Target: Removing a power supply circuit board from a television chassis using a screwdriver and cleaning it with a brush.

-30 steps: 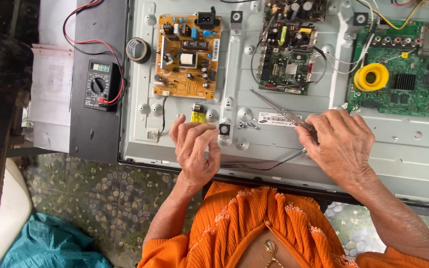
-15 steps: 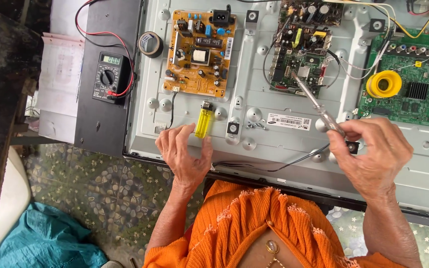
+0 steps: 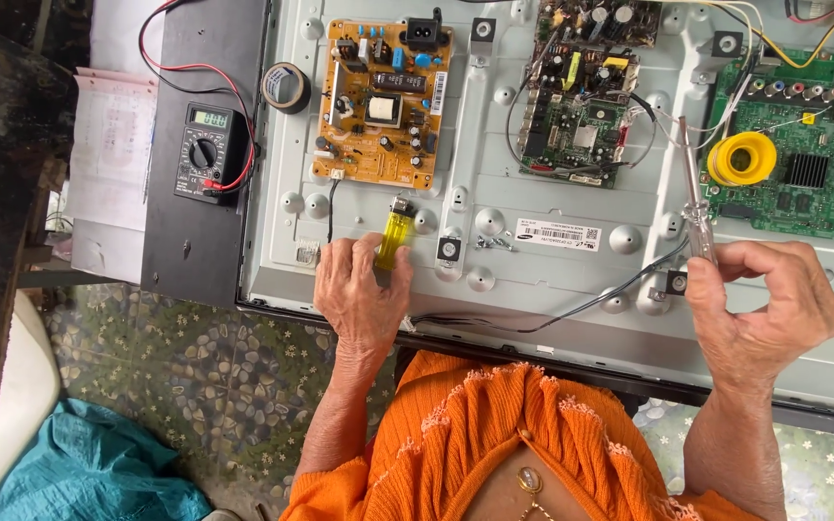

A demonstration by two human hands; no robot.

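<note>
My left hand (image 3: pixel 361 297) rests on the grey metal back panel (image 3: pixel 571 280) of an opened flat screen, fingers closed around the lower end of a yellow lighter (image 3: pixel 394 234). My right hand (image 3: pixel 764 309) is raised at the right and grips a thin clear-handled screwdriver (image 3: pixel 695 207), its shaft pointing up toward the green circuit board (image 3: pixel 803 174). An orange-brown power board (image 3: pixel 381 101) sits above my left hand. A dark board (image 3: pixel 581 106) is mounted in the middle.
A black multimeter (image 3: pixel 207 152) with red and black leads lies on the dark panel at left, next to a tape roll (image 3: pixel 286 87). A yellow solder spool (image 3: pixel 742 158) sits on the green board. Loose screws (image 3: pixel 492 243) and a black cable (image 3: pixel 552 314) lie on the panel.
My left hand moved onto the yellow lighter and took hold of it. My right hand shifted right and turned the screwdriver more upright.
</note>
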